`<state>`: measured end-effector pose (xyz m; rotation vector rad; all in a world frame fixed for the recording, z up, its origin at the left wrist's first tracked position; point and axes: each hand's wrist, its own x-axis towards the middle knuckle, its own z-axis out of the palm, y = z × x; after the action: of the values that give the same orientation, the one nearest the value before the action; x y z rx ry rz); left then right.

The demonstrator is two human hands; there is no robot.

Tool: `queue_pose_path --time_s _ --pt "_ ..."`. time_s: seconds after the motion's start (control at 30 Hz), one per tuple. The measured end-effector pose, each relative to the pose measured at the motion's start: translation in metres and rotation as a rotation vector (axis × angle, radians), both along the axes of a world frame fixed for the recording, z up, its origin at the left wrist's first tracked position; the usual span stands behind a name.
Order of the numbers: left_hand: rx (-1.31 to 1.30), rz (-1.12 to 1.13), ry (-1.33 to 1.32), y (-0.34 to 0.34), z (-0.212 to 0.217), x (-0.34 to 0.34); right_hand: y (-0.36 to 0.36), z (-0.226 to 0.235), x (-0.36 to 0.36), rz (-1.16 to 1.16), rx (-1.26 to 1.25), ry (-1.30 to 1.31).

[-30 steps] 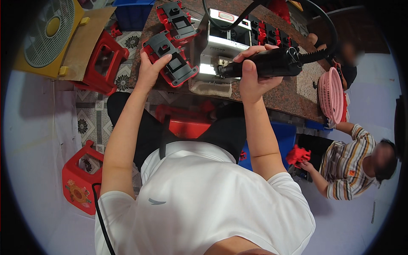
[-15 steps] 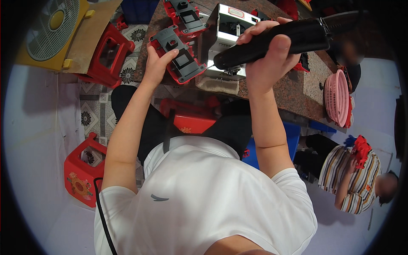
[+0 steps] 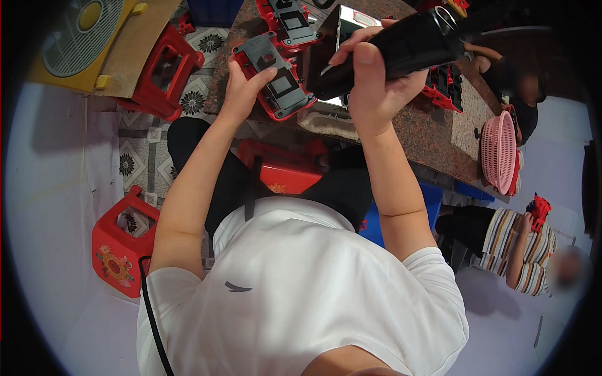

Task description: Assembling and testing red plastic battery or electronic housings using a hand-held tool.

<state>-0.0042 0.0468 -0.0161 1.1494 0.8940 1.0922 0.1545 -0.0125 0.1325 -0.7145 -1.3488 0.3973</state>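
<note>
My left hand (image 3: 241,91) grips the near end of a grey and red plastic housing (image 3: 277,78), thumb on its grey top and fingers around the red edge. Black and tapered, an electric screwdriver (image 3: 411,50) lies across my right hand (image 3: 379,94), which is wrapped around it. Its dark front end sits just right of the housing; whether the bit touches it I cannot tell. Behind my right hand stands a metal box that looks like a screw feeder (image 3: 348,24), mostly covered by the hand and tool. Another grey and red housing (image 3: 292,24) lies beyond the held one.
Further red and black parts (image 3: 446,88) lie on the speckled stone table (image 3: 426,135). A pink basket (image 3: 498,150) stands at its right edge. Red stools (image 3: 122,244) and a yellow fan (image 3: 78,44) are to the left. One co-worker (image 3: 520,244) holds a red part; another sits beyond the table.
My right hand and the screwdriver have moved left, covering more of the metal box. The view has shifted slightly. My left hand keeps its hold on the housing.
</note>
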Motion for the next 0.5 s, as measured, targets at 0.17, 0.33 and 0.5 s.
queue_pose_path --time_s 0.17,0.33,0.5 --pt "0.018 0.030 0.030 0.002 -0.005 0.000 0.005 0.001 -0.005 0.042 0.028 -0.093" --pt "0.024 0.009 0.029 0.002 -0.002 0.004 0.013 -0.005 0.007 0.034 -0.003 -0.099" --pt "0.033 0.022 -0.074 -0.002 0.002 0.000 -0.012 0.020 0.030 0.234 -0.021 0.331"
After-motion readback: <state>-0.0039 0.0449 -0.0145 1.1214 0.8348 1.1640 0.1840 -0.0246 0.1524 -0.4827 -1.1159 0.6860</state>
